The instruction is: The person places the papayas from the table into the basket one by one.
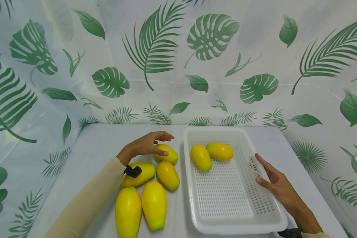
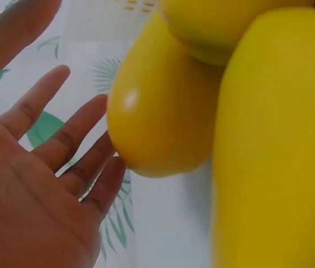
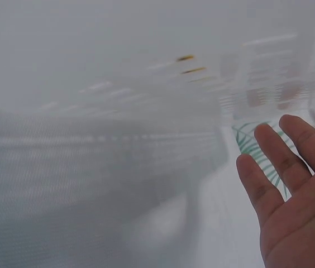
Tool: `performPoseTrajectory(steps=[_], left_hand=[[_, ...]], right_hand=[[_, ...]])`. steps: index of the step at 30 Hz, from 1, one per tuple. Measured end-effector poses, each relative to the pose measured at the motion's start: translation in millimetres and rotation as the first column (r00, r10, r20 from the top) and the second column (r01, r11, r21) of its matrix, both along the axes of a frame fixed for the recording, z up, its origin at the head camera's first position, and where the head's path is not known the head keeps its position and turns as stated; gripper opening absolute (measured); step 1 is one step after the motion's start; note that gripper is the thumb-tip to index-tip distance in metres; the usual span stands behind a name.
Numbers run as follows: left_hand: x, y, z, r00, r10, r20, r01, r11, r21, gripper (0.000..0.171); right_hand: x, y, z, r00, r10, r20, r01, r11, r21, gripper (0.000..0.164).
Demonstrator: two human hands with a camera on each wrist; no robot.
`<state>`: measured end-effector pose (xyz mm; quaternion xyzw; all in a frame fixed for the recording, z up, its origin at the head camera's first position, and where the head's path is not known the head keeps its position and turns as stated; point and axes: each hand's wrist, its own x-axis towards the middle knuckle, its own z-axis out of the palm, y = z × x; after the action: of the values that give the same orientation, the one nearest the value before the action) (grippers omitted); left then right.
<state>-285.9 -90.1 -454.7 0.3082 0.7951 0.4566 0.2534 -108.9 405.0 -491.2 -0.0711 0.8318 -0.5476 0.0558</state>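
Observation:
My left hand (image 1: 150, 143) is spread just over a yellow papaya (image 1: 168, 158) at the back of a loose group. In the left wrist view the fingers (image 2: 71, 139) of that hand are spread beside the papaya (image 2: 157, 106), the lower fingertips at its side; firm contact cannot be told. On the right, my right hand (image 1: 278, 185) holds the side rim of a white perforated plastic basket (image 1: 188, 178), thumb over the rim. Its other fingers (image 3: 283, 156) extend along the outside in the right wrist view. Two papayas (image 1: 200, 158) lie inside, at the basket's back left.
Several more papayas (image 1: 154, 205) lie on the white-covered table (image 1: 92, 142) left of the basket, one partly behind my left wrist. A leaf-printed sheet (image 1: 166, 79) hangs behind and at the sides of the table.

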Motion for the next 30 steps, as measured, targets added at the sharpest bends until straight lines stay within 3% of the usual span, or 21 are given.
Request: performPoseTrajectory(steps=[7,17,30], left_hand=[[-2.7,-1.2,-6.6,0.999,-0.019,0.038,0.021,0.999,-0.034,0.068],[-4.3,-1.9,-9.0,0.997,-0.077,0.008,0.077,0.994,-0.08,0.065],[-1.6,1.0,-14.7,0.998,-0.07,0.002,0.07,0.985,-0.161,0.06]], right_hand=[[0.5,-2.0,-0.3,1.0,0.001,-0.011,-0.001,1.0,0.004,0.085],[0.0,-2.4,1.3,1.0,-0.001,-0.014,0.001,1.0,0.012,0.086],[1.3,-3.3,3.0,1.0,-0.013,-0.004,0.014,1.0,0.016,0.086]])
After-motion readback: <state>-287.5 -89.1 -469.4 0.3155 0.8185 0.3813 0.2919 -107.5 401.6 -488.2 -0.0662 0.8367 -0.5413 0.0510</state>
